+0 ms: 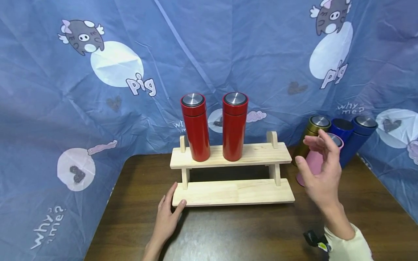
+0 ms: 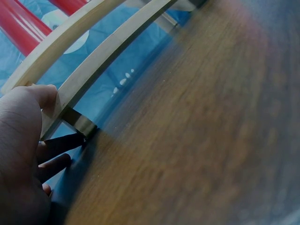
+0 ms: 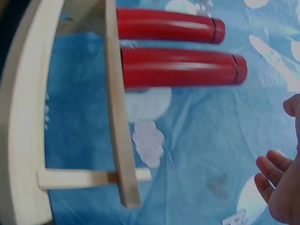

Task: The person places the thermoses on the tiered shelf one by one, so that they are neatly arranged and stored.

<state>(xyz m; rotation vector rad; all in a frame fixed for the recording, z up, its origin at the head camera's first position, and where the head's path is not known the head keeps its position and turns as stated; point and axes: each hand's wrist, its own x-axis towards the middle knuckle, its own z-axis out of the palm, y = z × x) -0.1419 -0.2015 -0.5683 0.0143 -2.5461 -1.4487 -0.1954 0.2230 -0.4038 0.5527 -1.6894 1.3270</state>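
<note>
A two-tier pale wooden rack (image 1: 233, 192) stands on the table. Two red bottles (image 1: 200, 137) (image 1: 233, 134) stand upright side by side on its upper shelf, left of the middle. My left hand (image 1: 167, 219) grips the left end of the lower shelf; in the left wrist view the thumb lies on the board (image 2: 75, 84) and the fingers are below it. My right hand (image 1: 321, 174) is raised right of the rack, fingers apart and holding nothing, in front of a pink bottle (image 1: 314, 162) that it partly hides. The right wrist view shows this hand (image 3: 283, 187) beyond the red bottles' lids.
At the back right, behind the pink bottle, stand a gold bottle (image 1: 303, 139) and two blue ones (image 1: 341, 126) (image 1: 357, 139). A small black object (image 1: 311, 238) lies by the right sleeve. A blue patterned cloth (image 1: 271, 72) hangs behind the brown table (image 1: 228, 232).
</note>
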